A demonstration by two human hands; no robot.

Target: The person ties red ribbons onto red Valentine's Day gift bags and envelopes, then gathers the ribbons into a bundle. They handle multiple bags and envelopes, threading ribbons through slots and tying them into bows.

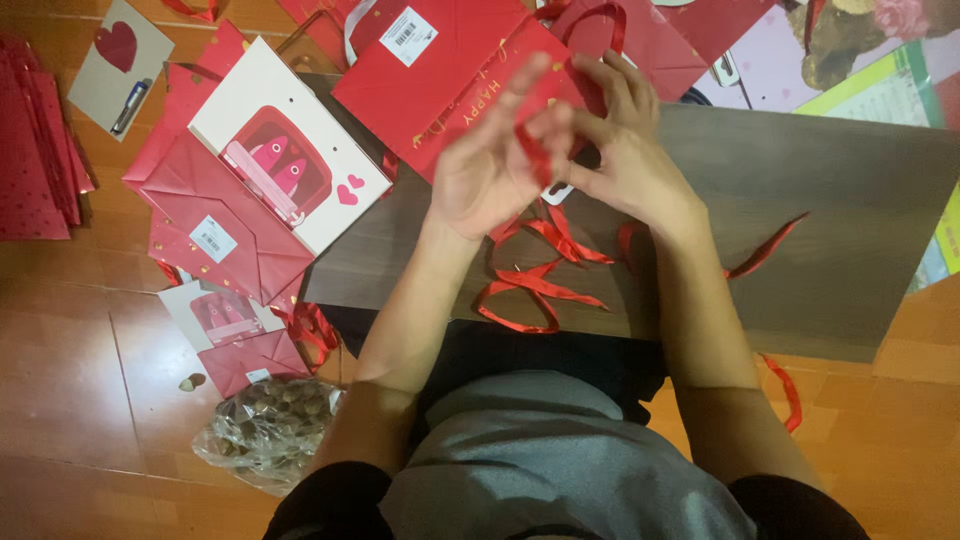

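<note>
- Red satin ribbon (540,285), long and thin: most of it lies in loose loops and curls on the board just below the hands; one end rises between the two hands, and another tail runs off to the right (765,248) and drops over the board's near edge toward the floor.
- Grey-brown wood-grain board (840,220), flat and rectangular, serving as a low work surface over the person's lap; the largest item in view, set on an orange-brown wooden floor (60,380).
- Red paper gift bag with gold lettering and a white label (440,70), lying flat at the board's far edge, partly behind the hands.
- White gift bag with a red window picture and two small hearts (290,150), lying tilted to the left of the board, on top of dull red folded paper bags (225,225).
- Stack of red dotted paper sheets (35,140) at the far left edge, well apart from the board.
- Clear plastic bag of brown nuts or seeds (265,430) on the floor, beside the left forearm.
- Left hand (490,165): raised over the board, palm up, fingers spread fairly wide and blurred; the ribbon passes against its fingers, grip cannot be told for sure.
- Right hand (625,150): fingers curled narrow, pinching the ribbon's upper end, touching the left hand's fingertips.
- Beige card with a red heart and a blue pen (120,60), top left on the floor.
</note>
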